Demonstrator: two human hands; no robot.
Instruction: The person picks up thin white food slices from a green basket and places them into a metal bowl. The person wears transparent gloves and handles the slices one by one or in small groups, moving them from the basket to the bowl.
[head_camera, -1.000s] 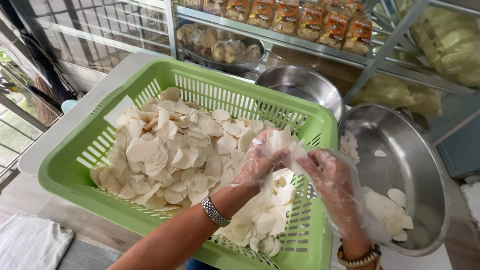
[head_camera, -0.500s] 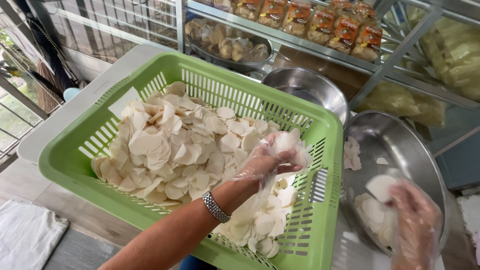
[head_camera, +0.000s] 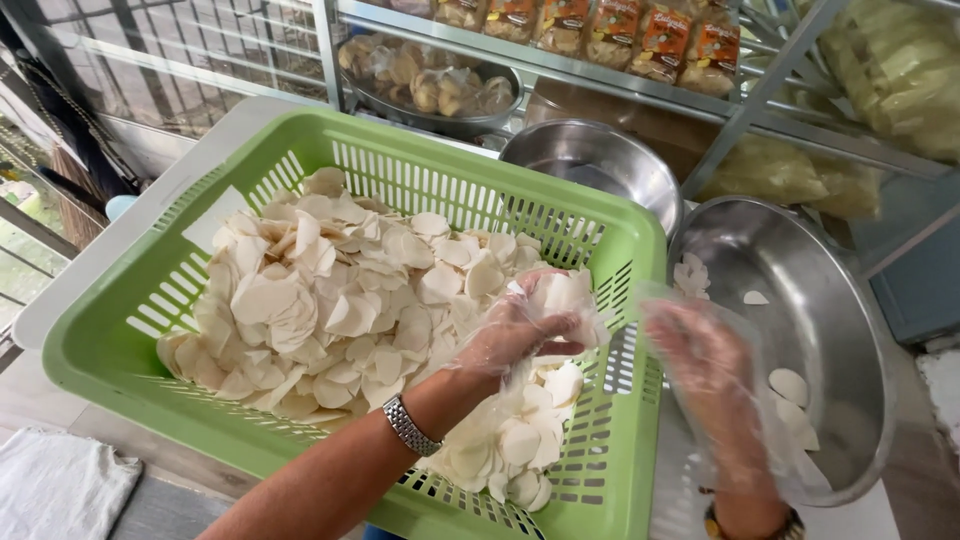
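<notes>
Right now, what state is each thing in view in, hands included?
Left hand: gloved, fingers closed on a few white slices.
Right hand: gloved, open, empty, blurred, between basket and bowl.
Green basket: heaped with white slices, mostly at its left and middle.
Large steel bowl: nearly empty, a few slices inside.
Smaller steel bowl: looks empty.

The basket is glossy green plastic with slotted walls. Both bowls are smooth, shiny metal. Thin clear plastic gloves look crinkled. The pale slices look matt and dry.
</notes>
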